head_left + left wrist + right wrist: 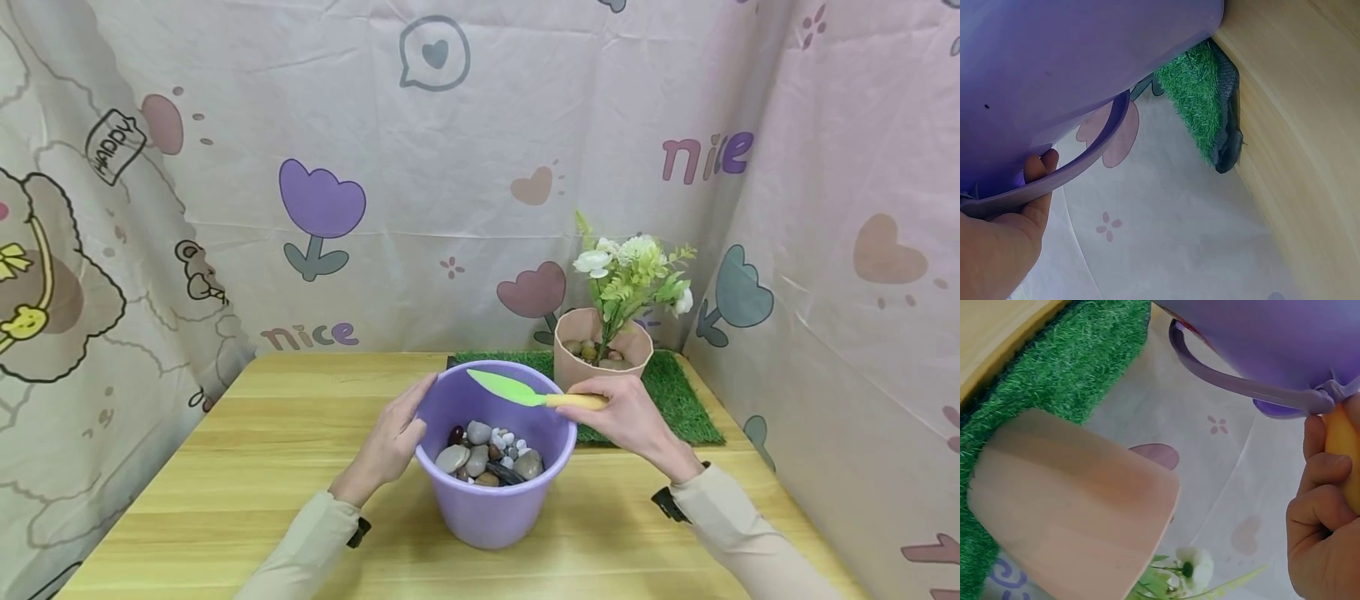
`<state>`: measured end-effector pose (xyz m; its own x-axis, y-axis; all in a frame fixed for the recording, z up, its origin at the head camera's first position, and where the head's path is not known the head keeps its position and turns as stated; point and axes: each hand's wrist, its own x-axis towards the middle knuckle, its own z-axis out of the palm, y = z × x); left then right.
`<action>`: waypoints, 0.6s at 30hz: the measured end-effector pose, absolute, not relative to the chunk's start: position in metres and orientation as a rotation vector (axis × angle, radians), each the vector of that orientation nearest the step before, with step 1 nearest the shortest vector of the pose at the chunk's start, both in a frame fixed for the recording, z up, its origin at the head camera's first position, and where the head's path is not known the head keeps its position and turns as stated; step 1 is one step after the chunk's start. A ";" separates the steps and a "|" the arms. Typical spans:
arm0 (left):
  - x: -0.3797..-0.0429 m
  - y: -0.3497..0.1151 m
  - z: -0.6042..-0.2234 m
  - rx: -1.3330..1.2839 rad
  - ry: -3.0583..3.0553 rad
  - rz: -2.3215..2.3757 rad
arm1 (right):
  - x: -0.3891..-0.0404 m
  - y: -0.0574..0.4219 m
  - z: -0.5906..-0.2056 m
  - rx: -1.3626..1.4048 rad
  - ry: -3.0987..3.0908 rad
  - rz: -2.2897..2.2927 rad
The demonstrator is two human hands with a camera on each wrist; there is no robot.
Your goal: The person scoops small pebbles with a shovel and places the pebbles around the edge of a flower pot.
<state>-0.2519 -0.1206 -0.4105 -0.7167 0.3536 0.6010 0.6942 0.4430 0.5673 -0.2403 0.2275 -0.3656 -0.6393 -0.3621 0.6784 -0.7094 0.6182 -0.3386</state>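
Note:
A purple plastic bucket (487,521) stands on the wooden table with stones (477,461) of several sizes and colours inside. My left hand (390,437) grips its left rim, and in the left wrist view the fingers pass around the bucket's handle (1085,159). Over the far right part of the rim, my right hand (626,417) pinches a small garden trowel (517,392) by its yellow grip. The trowel's green blade points left above the bucket's opening. Seen from the right wrist, curled fingers (1322,506) wrap the yellow grip close to the bucket's handle joint.
Behind my right hand, a pink pot (573,367) holds stones and white artificial flowers (633,267). It sits on a green turf mat (686,408) at the table's back right. A printed cloth (450,208) hangs behind and along both sides of the table (300,450).

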 end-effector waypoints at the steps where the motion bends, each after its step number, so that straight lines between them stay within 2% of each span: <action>1: -0.252 -0.121 -0.410 -0.887 -2.304 -1.180 | -0.240 0.227 -0.364 0.854 -2.290 0.791; 12: -0.252 -0.121 -0.411 -0.888 -2.298 -1.176 | -0.238 0.209 -0.329 0.953 -2.577 0.404; 18: -0.251 -0.120 -0.410 -0.885 -2.304 -1.182 | -0.238 0.196 -0.323 0.962 -2.673 0.232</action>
<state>-0.2511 -0.1204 -0.4103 -0.7186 0.3524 0.5996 0.6926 0.4414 0.5705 -0.2378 0.1960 -0.3231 -0.7350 -0.5962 0.3230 -0.6430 0.7640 -0.0528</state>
